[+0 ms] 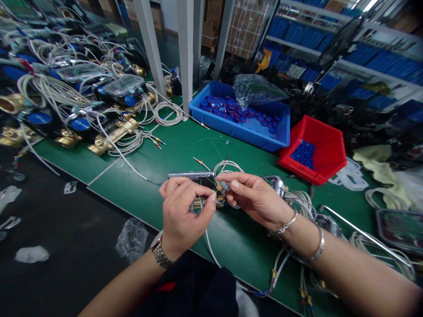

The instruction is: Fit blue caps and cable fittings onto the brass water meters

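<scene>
My left hand, with a watch at its wrist, is closed, thumb and forefinger pinching a thin green wire. Facing it, my right hand holds a small translucent grey-blue piece between thumb and fingertips. The wire runs close to this piece between the two hands. Directly behind and below the fingers lies a meter with a grey-edged casing and a brass body, partly hidden by my hands. Coiled white cable lies just beyond it on the green table.
Many brass meters with cables crowd the left side. Behind my hands stand a blue bin of blue and red discs and a red bin of small blue parts. Further meters, cables and a metal rod lie at right.
</scene>
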`<state>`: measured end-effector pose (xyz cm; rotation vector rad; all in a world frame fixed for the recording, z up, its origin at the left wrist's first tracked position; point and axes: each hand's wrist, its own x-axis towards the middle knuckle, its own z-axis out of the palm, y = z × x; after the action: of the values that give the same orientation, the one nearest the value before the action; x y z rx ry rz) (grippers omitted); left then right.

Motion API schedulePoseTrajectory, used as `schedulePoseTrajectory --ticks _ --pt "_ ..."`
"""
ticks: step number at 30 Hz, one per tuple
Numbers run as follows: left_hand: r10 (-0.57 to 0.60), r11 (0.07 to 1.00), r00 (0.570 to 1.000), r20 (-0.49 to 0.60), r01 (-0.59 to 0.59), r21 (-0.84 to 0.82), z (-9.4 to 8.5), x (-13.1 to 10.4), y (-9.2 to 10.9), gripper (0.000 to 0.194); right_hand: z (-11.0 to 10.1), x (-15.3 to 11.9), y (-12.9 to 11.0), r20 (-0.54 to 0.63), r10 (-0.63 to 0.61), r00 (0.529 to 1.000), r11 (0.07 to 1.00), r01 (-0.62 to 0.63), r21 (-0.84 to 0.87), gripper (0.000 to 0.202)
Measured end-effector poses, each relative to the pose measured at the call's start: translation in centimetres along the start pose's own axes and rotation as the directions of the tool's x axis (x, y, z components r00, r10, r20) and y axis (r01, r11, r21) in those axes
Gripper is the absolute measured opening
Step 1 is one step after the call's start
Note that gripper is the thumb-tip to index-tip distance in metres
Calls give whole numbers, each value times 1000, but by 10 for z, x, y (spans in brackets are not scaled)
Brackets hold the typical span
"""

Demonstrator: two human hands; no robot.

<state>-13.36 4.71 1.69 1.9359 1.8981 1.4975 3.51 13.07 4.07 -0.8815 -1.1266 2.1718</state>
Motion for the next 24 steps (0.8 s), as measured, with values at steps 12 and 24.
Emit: schedulePoseTrajectory --ticks 12,24 --pt "-30 999 999 -23 30 10 -1 1 1 7 -1 1 0 -39 -39 998 999 39 -12 25" --pt "-90 990 990 108 101 -95 0 7 -3 34 3 2 4 -21 -19 1000 999 19 25 34"
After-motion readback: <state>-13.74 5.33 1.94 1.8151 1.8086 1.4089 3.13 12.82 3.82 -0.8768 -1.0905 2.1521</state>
